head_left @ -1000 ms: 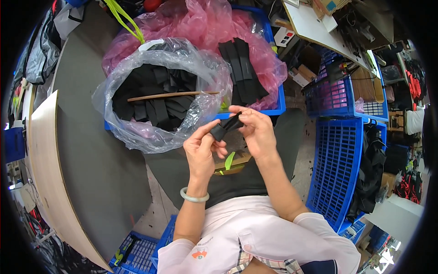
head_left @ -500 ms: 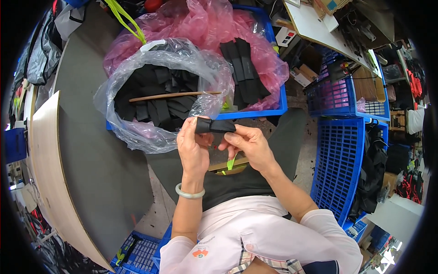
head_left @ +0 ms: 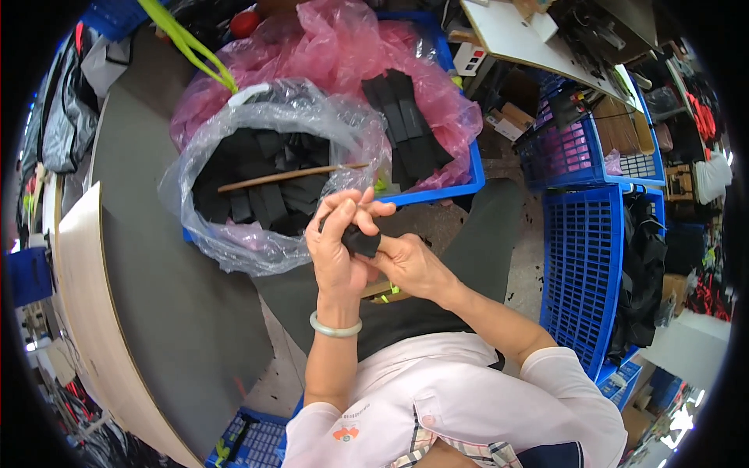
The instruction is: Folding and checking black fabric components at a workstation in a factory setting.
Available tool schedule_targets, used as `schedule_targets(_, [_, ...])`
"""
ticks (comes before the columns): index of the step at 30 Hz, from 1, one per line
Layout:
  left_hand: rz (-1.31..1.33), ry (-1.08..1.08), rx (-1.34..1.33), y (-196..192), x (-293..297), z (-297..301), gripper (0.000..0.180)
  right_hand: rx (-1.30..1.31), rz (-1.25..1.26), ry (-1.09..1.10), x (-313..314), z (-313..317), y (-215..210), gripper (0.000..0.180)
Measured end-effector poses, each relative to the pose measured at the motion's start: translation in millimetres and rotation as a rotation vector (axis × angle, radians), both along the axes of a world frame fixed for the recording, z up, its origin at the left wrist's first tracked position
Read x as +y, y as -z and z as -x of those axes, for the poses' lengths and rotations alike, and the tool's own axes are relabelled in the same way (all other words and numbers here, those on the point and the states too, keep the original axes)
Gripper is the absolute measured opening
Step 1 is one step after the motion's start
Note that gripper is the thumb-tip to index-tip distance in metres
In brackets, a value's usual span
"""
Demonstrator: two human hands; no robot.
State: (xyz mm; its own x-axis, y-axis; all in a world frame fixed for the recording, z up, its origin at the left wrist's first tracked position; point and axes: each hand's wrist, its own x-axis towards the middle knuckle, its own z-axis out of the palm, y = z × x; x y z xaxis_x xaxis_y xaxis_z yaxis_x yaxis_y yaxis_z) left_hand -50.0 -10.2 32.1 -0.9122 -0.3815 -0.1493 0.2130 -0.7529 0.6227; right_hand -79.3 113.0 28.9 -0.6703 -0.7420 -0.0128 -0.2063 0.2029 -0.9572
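Note:
A small black fabric piece (head_left: pixel 361 241) is bunched between my two hands above my lap. My left hand (head_left: pixel 334 246) is closed around its left side, with some fingertips lifted. Fingers of my right hand (head_left: pixel 409 265) pinch its lower right end; their tips are partly hidden. Just beyond my hands, a clear plastic bag (head_left: pixel 178 191) stands with its mouth wide, full of black fabric pieces (head_left: pixel 269 199). Across them lies a thin brown stick (head_left: pixel 292 176). Below my hands, bright yellow-green strips (head_left: pixel 388 295) and something tan rest on my lap, partly covered.
A blue crate (head_left: pixel 473 168) holds the clear bag, pink plastic sheeting (head_left: pixel 328 47) and a stack of long black strips (head_left: pixel 406 125). At left is a grey work surface (head_left: pixel 168 273) with a wooden board edge (head_left: pixel 86 273). Blue baskets (head_left: pixel 581 273) stand at right. Yellow-green cords (head_left: pixel 191 47) hang over the bag.
The black fabric piece was stretched flat between my hands; now it is folded down and bunched. My right hand has moved left and lower, against my left palm. The view has shifted slightly.

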Motion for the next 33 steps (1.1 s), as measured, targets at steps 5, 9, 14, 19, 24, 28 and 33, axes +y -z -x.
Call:
schedule_targets(5, [-0.044,0.128,-0.023,-3,14,-6,0.011,-1.389,0.306,-0.182,12,-2,-12,0.052])
schedule_targets(9, [0.106,0.322,0.187,6,7,0,0.017,-1.613,0.824,-0.331,-3,-20,12,0.040])
schedule_targets(14, [-0.006,0.337,0.013,-3,33,33,0.031,-0.917,0.524,0.025,18,24,6,0.040])
schedule_targets(19, [-0.179,0.398,0.112,-10,44,49,0.037,-0.242,0.273,0.191,57,21,-15,0.023])
schedule_targets(24, [0.063,0.282,0.024,-53,99,41,0.038,-0.754,0.784,0.244,79,25,-12,0.022])
schedule_targets(28, [0.097,0.348,0.009,-57,109,46,0.035,0.505,0.614,0.721,74,21,-6,0.014])
schedule_targets(33, [0.196,0.312,-0.067,-55,131,62,0.032,0.504,0.033,0.460,113,28,-22,0.029])
